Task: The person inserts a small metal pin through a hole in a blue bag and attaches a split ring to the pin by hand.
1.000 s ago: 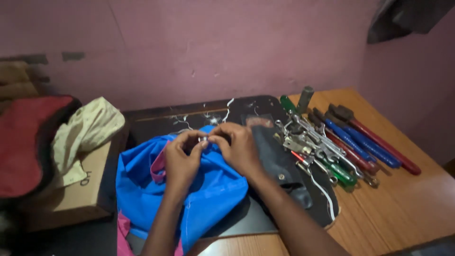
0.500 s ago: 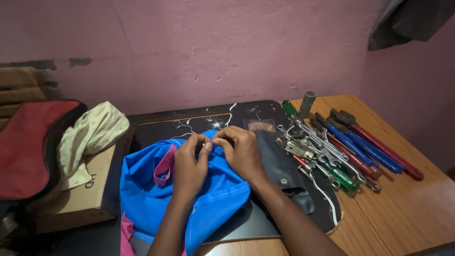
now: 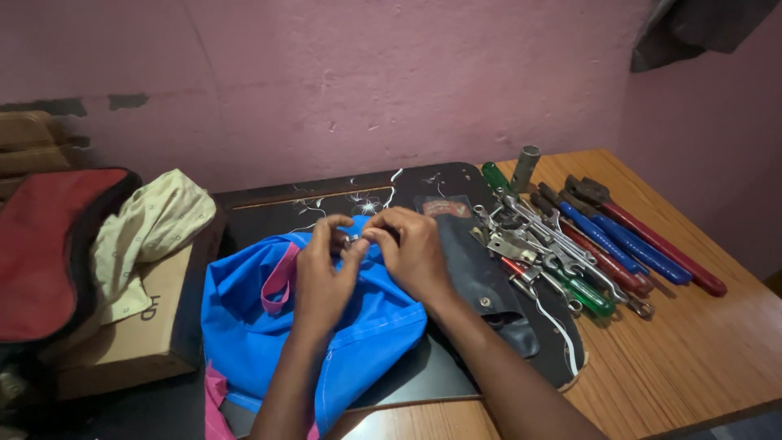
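Blue fabric (image 3: 269,326) pinched by both hands' fingers (image 3: 356,244) mid-table, tools (image 3: 570,244) just right.

The blue bag (image 3: 269,326) is smooth, faintly shiny synthetic cloth with a pink strap (image 3: 279,277), lying on a glossy black board (image 3: 423,371). At three o'clock, bare metal tools (image 3: 529,240) with glossy plastic handles rest on grained, matt wood table (image 3: 692,342). At nine o'clock sit soft cream cloth (image 3: 151,224) and matt brown cardboard box (image 3: 138,334); the pink wall (image 3: 366,81) looks rough and chipped.
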